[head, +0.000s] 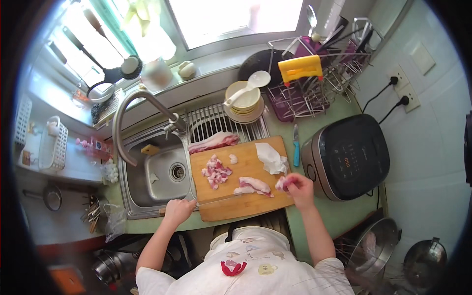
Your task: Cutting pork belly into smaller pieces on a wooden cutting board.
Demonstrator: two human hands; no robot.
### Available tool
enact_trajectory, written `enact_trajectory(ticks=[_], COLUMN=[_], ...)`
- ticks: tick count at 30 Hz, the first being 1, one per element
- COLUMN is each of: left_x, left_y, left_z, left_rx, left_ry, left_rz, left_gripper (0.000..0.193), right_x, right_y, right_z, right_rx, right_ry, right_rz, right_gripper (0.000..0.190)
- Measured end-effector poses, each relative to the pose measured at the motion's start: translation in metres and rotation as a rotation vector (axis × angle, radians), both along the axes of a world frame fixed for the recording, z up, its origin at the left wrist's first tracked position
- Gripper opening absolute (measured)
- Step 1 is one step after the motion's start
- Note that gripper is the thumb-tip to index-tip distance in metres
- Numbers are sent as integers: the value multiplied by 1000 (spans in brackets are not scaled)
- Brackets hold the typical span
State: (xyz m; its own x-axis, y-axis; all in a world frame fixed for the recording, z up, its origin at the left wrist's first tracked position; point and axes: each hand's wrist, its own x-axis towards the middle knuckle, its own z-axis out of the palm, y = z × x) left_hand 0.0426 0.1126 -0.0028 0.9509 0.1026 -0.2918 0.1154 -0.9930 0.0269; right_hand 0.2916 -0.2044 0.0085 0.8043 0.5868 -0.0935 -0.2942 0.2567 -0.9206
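A wooden cutting board [221,212] lies partly over the sink's right side. At its lower left my left hand [180,211] is closed on the handle of a kitchen knife [221,199], whose blade stretches across the board. My right hand [300,188] is raised at the board's right edge, with a small piece of raw meat [283,183] between the fingers. Between the hands lies a strip of fatty raw meat [254,185]. Cut meat pieces [217,172] form a pile at the board's left, beside one small pale piece [233,159]. Crumpled white paper [271,158] is at the upper right.
A larger meat slab [214,142] rests behind the board by stacked bowls [242,96]. Left is the sink [158,173] with a curved faucet [142,94]. To the right are a blue-handled paring knife [296,149], a rice cooker [346,156] and a wire dish rack [306,97].
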Motion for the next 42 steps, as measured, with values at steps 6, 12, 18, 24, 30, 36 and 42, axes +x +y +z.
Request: enact_trajectory(ticks=[6, 12, 18, 24, 30, 36, 42], left_x=[-45, -74, -84, -74, -67, -57, -52], left_y=[-26, -45, -51, -50, -58, -66, -57], left_z=[5, 9, 0, -2, -5, -13, -7], left_rx=[-154, -193, -232, -246, -276, -310, -310], left_ry=[-241, -304, -278, -258, -244, -193, -116], left_rz=[287, 499, 607, 594, 600, 623, 553], left_gripper=[22, 21, 21, 23, 24, 25, 24], right_x=[38, 32, 28, 18, -21, -64, -80], right_y=[90, 127, 103, 42, 54, 100, 95], right_z=[-7, -35, -40, -81, -55, -90, -106], right_rx=[-242, -115, -349, -713, -847, -715, -957], right_ry=[-75, -85, -945, -1195, -1390, -1593, -1585], right_rz=[228, 52, 103, 158, 41, 364, 324], right_gripper=[13, 12, 17, 22, 17, 12, 7])
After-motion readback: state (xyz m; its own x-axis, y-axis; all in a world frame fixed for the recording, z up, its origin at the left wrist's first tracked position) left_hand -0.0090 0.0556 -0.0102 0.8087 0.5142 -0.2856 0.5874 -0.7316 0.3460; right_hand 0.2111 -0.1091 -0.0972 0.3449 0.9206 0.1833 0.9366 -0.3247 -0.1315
